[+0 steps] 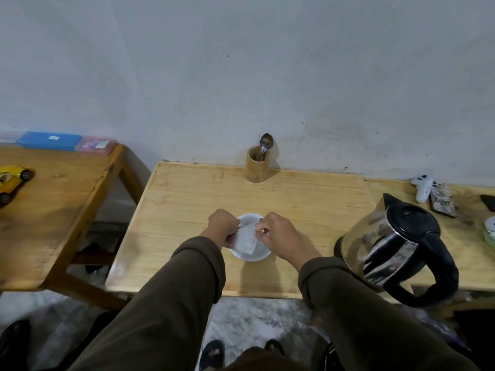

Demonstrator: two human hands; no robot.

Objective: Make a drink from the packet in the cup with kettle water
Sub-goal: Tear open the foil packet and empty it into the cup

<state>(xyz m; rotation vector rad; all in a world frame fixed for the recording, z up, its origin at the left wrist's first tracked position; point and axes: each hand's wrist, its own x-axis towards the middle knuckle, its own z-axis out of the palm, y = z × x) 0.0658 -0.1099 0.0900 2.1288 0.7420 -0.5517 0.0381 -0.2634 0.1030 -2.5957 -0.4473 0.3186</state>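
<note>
A white cup stands on the light wooden table, near its front edge. Directly over the cup I hold a white packet. My left hand grips the packet's left side and my right hand pinches its upper right corner. The hands and the packet hide most of the cup's inside. A steel kettle with a black lid and handle sits to the right of the cup, handle toward me.
A bamboo holder with a spoon stands at the back by the wall. At the far right lie a white controller and a dark case. A second table on the left carries a yellow toy car and a blue box.
</note>
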